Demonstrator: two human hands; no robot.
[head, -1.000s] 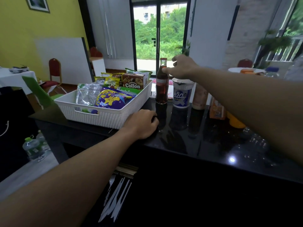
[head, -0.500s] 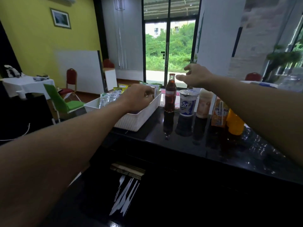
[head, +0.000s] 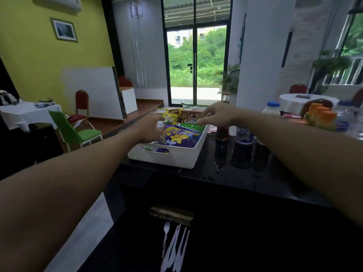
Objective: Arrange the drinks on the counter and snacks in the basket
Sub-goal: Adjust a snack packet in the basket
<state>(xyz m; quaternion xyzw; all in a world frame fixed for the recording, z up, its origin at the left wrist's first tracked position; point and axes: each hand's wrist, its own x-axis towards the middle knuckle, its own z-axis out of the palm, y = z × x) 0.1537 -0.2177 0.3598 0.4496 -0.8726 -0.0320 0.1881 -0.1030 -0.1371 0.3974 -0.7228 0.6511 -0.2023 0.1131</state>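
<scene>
A white woven basket stands on the black counter, filled with snacks: a purple bag, a brown Collon box and yellow-green packets. My left hand lies over the basket's left side among the packets, blurred, its grip unclear. My right hand pinches the right end of the Collon box. Right of the basket stand a cola bottle, partly hidden by my right hand, and a blue-and-white cup.
Orange-capped bottles, a white bottle with a blue cap and a clear water bottle stand at the counter's far right. White plastic forks and knives lie on a lower shelf. A green chair stands left of the counter.
My right hand has left the cola bottle's top and moved left to the Collon box. My left hand rose from the counter into the basket. The view tilted up.
</scene>
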